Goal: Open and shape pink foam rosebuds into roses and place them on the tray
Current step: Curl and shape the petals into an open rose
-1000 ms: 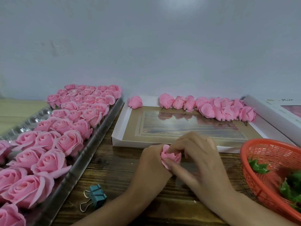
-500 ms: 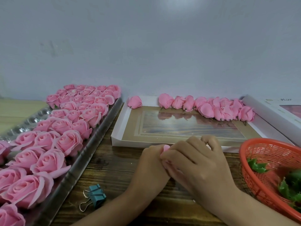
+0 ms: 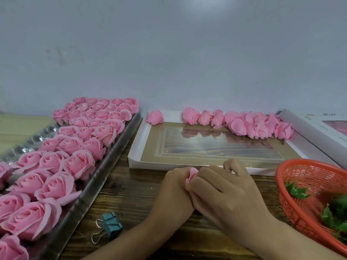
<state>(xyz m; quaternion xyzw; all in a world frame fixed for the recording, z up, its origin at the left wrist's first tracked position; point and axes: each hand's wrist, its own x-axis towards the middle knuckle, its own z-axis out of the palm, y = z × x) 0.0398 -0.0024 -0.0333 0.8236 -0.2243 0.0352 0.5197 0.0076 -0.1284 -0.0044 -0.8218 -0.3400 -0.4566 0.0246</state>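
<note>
A dark wooden table (image 3: 131,194) carried a silver tray (image 3: 110,162) at left, a white box lid (image 3: 150,164) at centre, an orange basket (image 3: 309,175) at right and a teal binder clip (image 3: 110,226) at lower left.

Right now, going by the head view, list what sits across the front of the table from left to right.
tray of opened roses → binder clip → left hand → rosebud pinched by both hands → right hand → orange basket
</note>
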